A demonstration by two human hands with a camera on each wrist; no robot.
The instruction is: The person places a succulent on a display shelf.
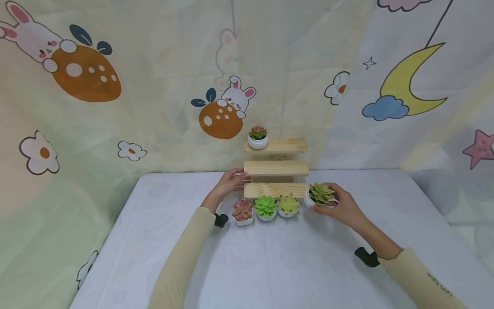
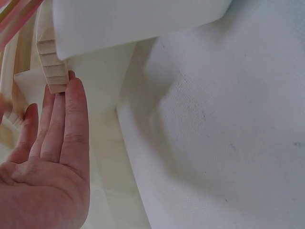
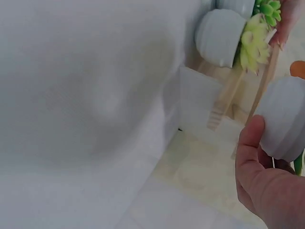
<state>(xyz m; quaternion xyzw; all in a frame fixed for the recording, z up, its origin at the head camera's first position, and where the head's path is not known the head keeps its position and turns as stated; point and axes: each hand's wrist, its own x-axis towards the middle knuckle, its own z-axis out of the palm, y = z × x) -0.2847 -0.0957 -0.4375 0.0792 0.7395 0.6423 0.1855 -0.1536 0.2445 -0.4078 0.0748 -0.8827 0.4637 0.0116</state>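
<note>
My right hand [image 1: 346, 209] holds a white round pot with a green succulent [image 1: 321, 193], just off the right end of the lowest shelf board. In the right wrist view, fingers and thumb grip the ribbed pot [image 3: 286, 119]. My left hand [image 1: 227, 183] is at the left end of a three-tier wooden stand [image 1: 275, 168]. Its fingers lie straight in the left wrist view, with the tips against the end of a board [image 2: 51, 64]. On the top tier, at the left, sits a potted reddish-green succulent [image 1: 257, 137].
Before the stand, a pink succulent in a square pot [image 1: 243, 212], a bright green succulent [image 1: 266, 208] and a yellow-green one [image 1: 288, 205] stand in a row on the white-covered table [image 1: 270, 266]. A printed cloth [image 1: 166, 86] hangs behind the stand.
</note>
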